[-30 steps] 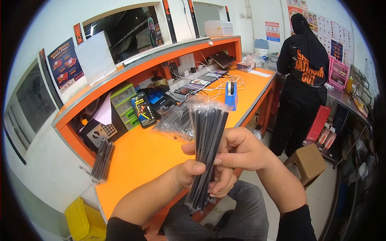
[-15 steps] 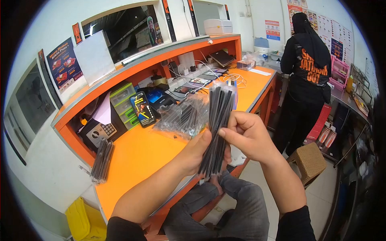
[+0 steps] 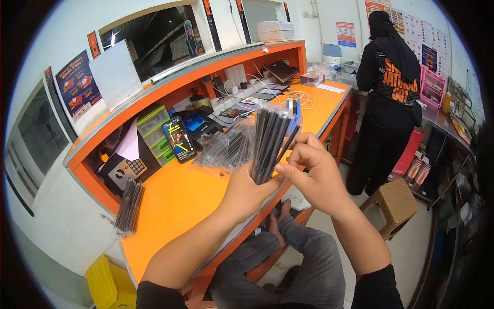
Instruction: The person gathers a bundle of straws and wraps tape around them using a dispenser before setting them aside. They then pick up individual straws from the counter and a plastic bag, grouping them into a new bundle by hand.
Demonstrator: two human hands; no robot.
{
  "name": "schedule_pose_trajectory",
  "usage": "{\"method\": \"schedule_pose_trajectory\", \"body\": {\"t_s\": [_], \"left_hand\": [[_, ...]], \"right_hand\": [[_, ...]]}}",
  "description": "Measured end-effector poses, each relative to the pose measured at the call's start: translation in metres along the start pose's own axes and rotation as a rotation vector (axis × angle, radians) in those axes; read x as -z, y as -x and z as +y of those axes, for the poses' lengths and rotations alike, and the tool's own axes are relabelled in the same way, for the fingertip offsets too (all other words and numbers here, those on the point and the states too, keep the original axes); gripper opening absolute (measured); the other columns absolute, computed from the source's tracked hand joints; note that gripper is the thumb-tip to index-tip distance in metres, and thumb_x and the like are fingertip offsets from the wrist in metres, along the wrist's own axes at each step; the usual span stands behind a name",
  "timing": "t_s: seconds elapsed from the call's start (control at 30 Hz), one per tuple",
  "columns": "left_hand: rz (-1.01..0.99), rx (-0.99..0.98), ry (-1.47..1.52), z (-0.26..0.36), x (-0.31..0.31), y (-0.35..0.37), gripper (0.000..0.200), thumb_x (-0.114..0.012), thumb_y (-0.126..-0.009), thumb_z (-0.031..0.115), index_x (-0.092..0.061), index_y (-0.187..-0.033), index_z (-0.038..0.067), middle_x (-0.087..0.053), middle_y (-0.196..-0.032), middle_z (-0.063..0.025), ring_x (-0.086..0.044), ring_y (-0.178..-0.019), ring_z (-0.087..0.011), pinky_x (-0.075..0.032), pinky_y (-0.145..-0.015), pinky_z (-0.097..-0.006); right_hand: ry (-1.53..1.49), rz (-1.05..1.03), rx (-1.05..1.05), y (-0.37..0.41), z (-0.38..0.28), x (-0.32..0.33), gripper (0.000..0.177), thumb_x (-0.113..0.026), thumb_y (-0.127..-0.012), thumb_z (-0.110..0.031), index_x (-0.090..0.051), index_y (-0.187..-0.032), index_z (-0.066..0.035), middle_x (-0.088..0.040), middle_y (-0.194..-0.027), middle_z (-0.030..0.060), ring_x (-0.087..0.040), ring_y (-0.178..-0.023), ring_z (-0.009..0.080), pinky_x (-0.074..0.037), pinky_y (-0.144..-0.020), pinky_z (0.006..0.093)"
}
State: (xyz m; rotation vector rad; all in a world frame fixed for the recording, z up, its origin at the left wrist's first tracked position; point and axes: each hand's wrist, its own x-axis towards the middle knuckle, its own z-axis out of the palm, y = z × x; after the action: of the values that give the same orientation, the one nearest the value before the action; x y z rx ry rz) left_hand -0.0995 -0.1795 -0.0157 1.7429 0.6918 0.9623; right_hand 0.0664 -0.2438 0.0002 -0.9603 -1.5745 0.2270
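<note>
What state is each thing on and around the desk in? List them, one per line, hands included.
Left hand: closed around the held bundle
Held bundle: roughly upright, fanned at top
Right hand: pinching one stick
One stick: tilted, partly apart from the bundle
Clear bag: crumpled, sticks inside
Desk-edge bundle: lying down
Phone: propped up, screen lit
Stool: upright

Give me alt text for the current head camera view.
Left hand grips a bundle of wrapped black sticks, right hand at its edge, beside an orange counter with a lit phone and another bundle; a person in black faces away.
</note>
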Motion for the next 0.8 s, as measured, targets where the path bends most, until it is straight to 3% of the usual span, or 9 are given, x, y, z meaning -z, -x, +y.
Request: {"method": "schedule_pose_trajectory", "body": {"t_s": [0.03,0.1,0.33,0.53,0.63,0.8], "left_hand": [[0.041,-0.083,-0.007,-0.009,0.000,-0.003,0.022,-0.074,-0.089,0.020,-0.063,-0.094,0.002,-0.060,-0.076,0.0016,-0.056,-0.070,-0.0060,-0.046,-0.061,-0.0258],[0.091,-0.066,-0.107,-0.021,0.006,-0.009,0.022,-0.074,-0.089,0.020,-0.063,-0.095,0.002,-0.060,-0.076,0.0014,-0.055,-0.070,-0.0058,-0.045,-0.062,-0.0263],[0.224,-0.154,-0.136,-0.033,0.008,-0.011,0.018,-0.072,-0.090,0.017,-0.063,-0.095,0.001,-0.058,-0.073,0.0014,-0.051,-0.068,-0.0064,-0.044,-0.061,-0.0273],[0.183,0.020,-0.057,-0.026,0.010,-0.007,0.018,-0.071,-0.091,0.018,-0.063,-0.094,0.002,-0.056,-0.071,0.0024,-0.051,-0.067,-0.0070,-0.043,-0.060,-0.0279],[0.093,-0.017,0.003,-0.016,0.010,-0.004,0.013,-0.066,-0.093,0.015,-0.057,-0.092,0.006,-0.056,-0.070,-0.0017,-0.050,-0.053,-0.0099,-0.042,-0.051,-0.0278],[-0.117,0.031,0.161,-0.022,0.014,-0.002,0.019,-0.069,-0.092,0.018,-0.055,-0.087,0.006,-0.054,-0.068,-0.0021,-0.052,-0.058,-0.0112,-0.043,-0.055,-0.0283]], "right_hand": [[0.053,0.017,0.046,0.001,-0.001,0.000,0.023,-0.074,-0.086,-0.010,-0.055,-0.079,-0.001,-0.058,-0.085,0.0091,-0.058,-0.081,0.0208,-0.046,-0.076,0.0333],[0.036,-0.005,-0.007,0.004,-0.010,-0.004,0.022,-0.075,-0.085,-0.009,-0.055,-0.079,-0.001,-0.057,-0.091,0.0121,-0.058,-0.085,0.0252,-0.045,-0.079,0.0357],[0.100,-0.045,-0.008,0.002,-0.019,-0.016,0.025,-0.074,-0.086,-0.011,-0.053,-0.079,0.002,-0.055,-0.078,0.0157,-0.056,-0.073,0.0321,-0.045,-0.068,0.0385],[0.158,-0.062,0.001,-0.002,-0.020,-0.014,0.026,-0.073,-0.087,-0.012,-0.053,-0.079,0.002,-0.055,-0.074,0.0150,-0.056,-0.070,0.0317,-0.045,-0.066,0.0387],[0.138,-0.101,-0.027,-0.005,-0.017,-0.006,0.027,-0.074,-0.087,-0.013,-0.052,-0.079,0.001,-0.055,-0.073,0.0140,-0.055,-0.069,0.0312,-0.045,-0.066,0.0385],[0.050,-0.261,0.047,-0.013,-0.005,0.011,0.026,-0.073,-0.089,-0.015,-0.052,-0.083,0.000,-0.055,-0.075,0.0118,-0.055,-0.071,0.0299,-0.046,-0.069,0.0377]]}}
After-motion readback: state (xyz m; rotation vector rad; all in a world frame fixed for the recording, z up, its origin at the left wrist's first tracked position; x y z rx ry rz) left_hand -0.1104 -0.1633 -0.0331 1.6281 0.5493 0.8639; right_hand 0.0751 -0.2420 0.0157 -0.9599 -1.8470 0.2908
